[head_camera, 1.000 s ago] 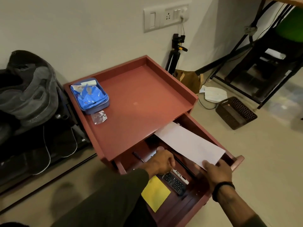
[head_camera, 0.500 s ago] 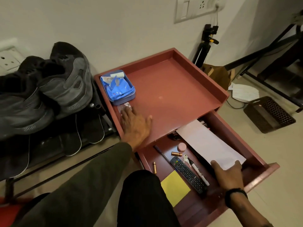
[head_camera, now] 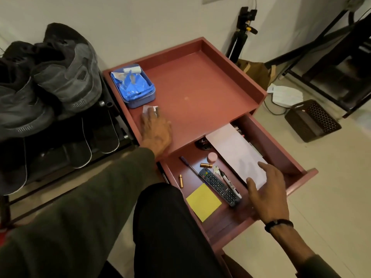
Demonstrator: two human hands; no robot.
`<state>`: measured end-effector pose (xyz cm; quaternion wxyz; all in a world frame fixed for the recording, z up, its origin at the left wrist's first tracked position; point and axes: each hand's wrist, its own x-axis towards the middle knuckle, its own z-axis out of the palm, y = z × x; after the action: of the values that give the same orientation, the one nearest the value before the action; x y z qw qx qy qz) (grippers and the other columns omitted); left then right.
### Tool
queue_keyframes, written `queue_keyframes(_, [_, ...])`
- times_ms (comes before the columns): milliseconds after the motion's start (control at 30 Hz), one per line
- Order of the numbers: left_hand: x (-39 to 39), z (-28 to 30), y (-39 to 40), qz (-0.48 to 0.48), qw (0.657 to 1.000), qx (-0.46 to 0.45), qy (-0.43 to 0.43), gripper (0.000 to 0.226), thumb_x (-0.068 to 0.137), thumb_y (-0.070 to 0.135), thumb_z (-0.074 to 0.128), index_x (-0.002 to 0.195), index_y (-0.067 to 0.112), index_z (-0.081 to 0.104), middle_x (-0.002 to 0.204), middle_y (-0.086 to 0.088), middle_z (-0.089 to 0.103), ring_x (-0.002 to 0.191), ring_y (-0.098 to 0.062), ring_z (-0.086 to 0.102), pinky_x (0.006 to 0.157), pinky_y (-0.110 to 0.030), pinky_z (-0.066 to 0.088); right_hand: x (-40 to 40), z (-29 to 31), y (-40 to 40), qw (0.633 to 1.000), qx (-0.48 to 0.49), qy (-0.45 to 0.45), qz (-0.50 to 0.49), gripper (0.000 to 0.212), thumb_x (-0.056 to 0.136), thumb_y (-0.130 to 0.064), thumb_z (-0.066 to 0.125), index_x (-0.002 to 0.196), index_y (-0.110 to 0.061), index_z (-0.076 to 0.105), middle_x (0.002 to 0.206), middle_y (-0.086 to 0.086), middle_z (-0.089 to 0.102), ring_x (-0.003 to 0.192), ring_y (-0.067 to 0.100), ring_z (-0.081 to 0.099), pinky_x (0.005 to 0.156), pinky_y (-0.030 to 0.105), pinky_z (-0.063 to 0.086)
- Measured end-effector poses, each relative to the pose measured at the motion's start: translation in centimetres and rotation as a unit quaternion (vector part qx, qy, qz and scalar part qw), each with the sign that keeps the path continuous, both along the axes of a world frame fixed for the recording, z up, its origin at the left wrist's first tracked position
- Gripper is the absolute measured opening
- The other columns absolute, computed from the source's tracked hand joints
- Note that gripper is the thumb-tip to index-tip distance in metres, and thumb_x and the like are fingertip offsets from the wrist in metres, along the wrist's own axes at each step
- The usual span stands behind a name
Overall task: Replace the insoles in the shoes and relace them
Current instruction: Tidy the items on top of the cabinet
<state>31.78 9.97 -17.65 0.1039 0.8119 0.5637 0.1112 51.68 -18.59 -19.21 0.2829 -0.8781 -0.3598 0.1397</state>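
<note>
Reaching with our left hand (head_camera: 156,131) flat on a small packet (head_camera: 150,109), right hand (head_camera: 267,189) open on the paper (head_camera: 234,149), we risk dragging drawer (head_camera: 281,145) clutter, shoes (head_camera: 66,77) untouched

No text is clearly legible; the marker (head_camera: 230,182) in the drawer (head_camera: 277,141) bears lettering, perhaps "Add", too blurred to confirm.

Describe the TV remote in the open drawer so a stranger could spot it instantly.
Start at the red bedside cabinet and look into its pulled-out drawer. The remote lies diagonally near the middle, between the yellow sticky pad and the white envelope. It is the only long dark slab covered in rows of small buttons.
</note>
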Motion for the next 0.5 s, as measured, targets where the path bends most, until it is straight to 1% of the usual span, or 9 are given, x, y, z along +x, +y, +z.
queue_keyframes(67, [-0.2,0.1,0.6,-0.001,1.000,-0.006,-0.016,0.048,0.102,0.027,0.049,0.142,0.001,0.043,0.145,-0.022,0.044,0.130,-0.040,0.043,0.110,-0.052,0.041,-0.1,-0.1,-1.2,1.000,0.002,-0.020,0.002,0.051,0.091,-0.022,0.070,0.139,-0.019,0.051,0.148,0.010,0.046,0.138,0.030,0.040,0.111,0.053,0.039])
queue_keyframes(167, [-0.1,0.4,0.3,-0.056,0.997,0.043,-0.032,0.035,0.100,0.029,0.057,0.126,0.005,0.058,0.120,-0.019,0.063,0.107,-0.036,0.060,0.091,-0.047,0.053,-0.3,-1.0,-3.1,0.999,-0.001,-0.030,0.028,0.046,0.091,-0.019,0.069,0.135,-0.018,0.055,0.147,0.010,0.046,0.137,0.032,0.040,0.108,0.051,0.041])
queue_keyframes(233, [0.1,0.5,-0.4,-0.087,0.993,0.055,-0.057,0.029,0.099,0.032,0.060,0.118,0.009,0.062,0.106,-0.015,0.067,0.095,-0.033,0.063,0.079,-0.045,0.055,-0.4,-1.7,-4.0,0.999,0.001,-0.035,0.038,0.045,0.090,-0.018,0.069,0.133,-0.018,0.057,0.147,0.010,0.045,0.136,0.033,0.041,0.104,0.046,0.043])
queue_keyframes(300, [0.3,0.9,0.0,-0.059,0.991,0.034,-0.112,0.024,0.098,0.033,0.062,0.114,0.016,0.060,0.098,-0.008,0.068,0.087,-0.027,0.063,0.072,-0.042,0.056,-0.5,-1.9,-4.1,0.998,0.013,-0.046,0.045,0.043,0.089,-0.018,0.070,0.131,-0.017,0.059,0.146,0.010,0.045,0.136,0.033,0.040,0.102,0.045,0.042])
queue_keyframes(333, [0.5,0.9,0.5,-0.033,0.991,0.017,-0.128,0.025,0.096,0.034,0.064,0.114,0.017,0.060,0.097,-0.006,0.069,0.086,-0.025,0.064,0.071,-0.041,0.056,-0.5,-1.8,-4.2,0.998,0.018,-0.053,0.042,0.042,0.088,-0.017,0.071,0.129,-0.017,0.060,0.145,0.010,0.045,0.135,0.033,0.040,0.102,0.045,0.042])
queue_keyframes(400, [1.0,1.0,1.5,0.005,0.993,-0.012,-0.117,0.022,0.091,0.029,0.069,0.108,0.015,0.068,0.096,-0.008,0.071,0.086,-0.026,0.066,0.072,-0.039,0.057,-0.8,-1.6,-4.7,0.997,0.045,-0.063,0.017,0.038,0.086,-0.016,0.073,0.123,-0.015,0.064,0.136,0.011,0.048,0.129,0.032,0.040,0.098,0.040,0.041])
queue_keyframes(467, [1.9,1.2,0.8,-0.008,0.994,-0.038,-0.099,0.009,0.090,0.020,0.071,0.096,0.013,0.075,0.093,-0.007,0.073,0.082,-0.023,0.069,0.073,-0.037,0.061,-1.5,-1.2,-5.3,0.994,0.088,-0.052,-0.038,0.027,0.086,-0.015,0.073,0.111,-0.015,0.065,0.121,0.008,0.050,0.119,0.028,0.042,0.090,0.038,0.041])
queue_keyframes(500, [2.5,1.4,-0.3,-0.042,0.994,-0.051,-0.090,0.007,0.090,0.017,0.072,0.093,0.014,0.078,0.092,-0.005,0.075,0.080,-0.019,0.069,0.074,-0.036,0.062,-1.8,-1.0,-5.7,0.992,0.101,-0.027,-0.072,0.020,0.087,-0.017,0.072,0.104,-0.016,0.063,0.114,0.007,0.050,0.112,0.026,0.045,0.087,0.039,0.043])
